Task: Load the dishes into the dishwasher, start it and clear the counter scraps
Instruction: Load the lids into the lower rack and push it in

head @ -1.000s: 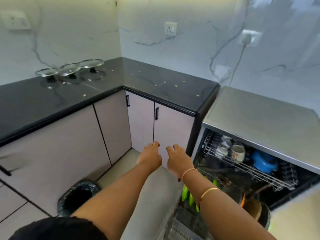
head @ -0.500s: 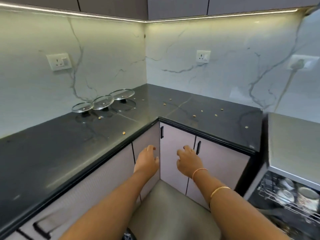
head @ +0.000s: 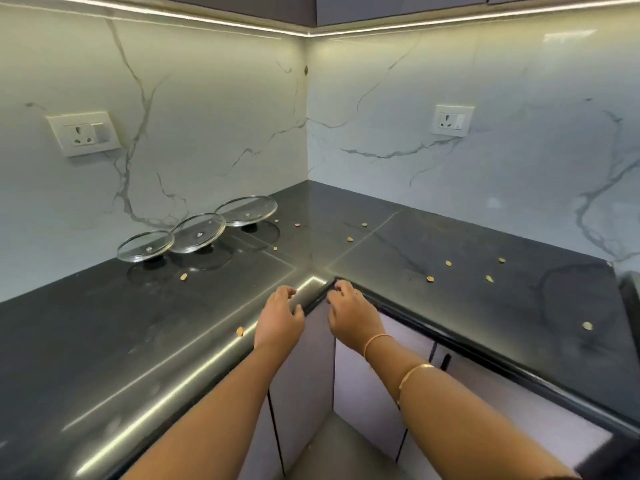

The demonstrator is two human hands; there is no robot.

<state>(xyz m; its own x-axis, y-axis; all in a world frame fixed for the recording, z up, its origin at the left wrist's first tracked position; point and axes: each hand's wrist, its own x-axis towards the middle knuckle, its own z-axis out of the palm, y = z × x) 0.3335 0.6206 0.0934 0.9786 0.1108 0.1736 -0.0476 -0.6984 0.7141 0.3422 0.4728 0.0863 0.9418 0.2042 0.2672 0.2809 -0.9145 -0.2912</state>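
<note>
A: Grips?
B: I log left grip and right grip: fingers loosely curled, nothing held, both at the table's inner corner edge.
A: Task items?
B: Small scraps scattered across the table, 1 just beside my left grip. 3 glass lids near the wall.

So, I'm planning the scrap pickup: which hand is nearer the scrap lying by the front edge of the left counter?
Left. The left hand is just right of that scrap; the right hand is farther right, past the inner corner of the counter.
</note>
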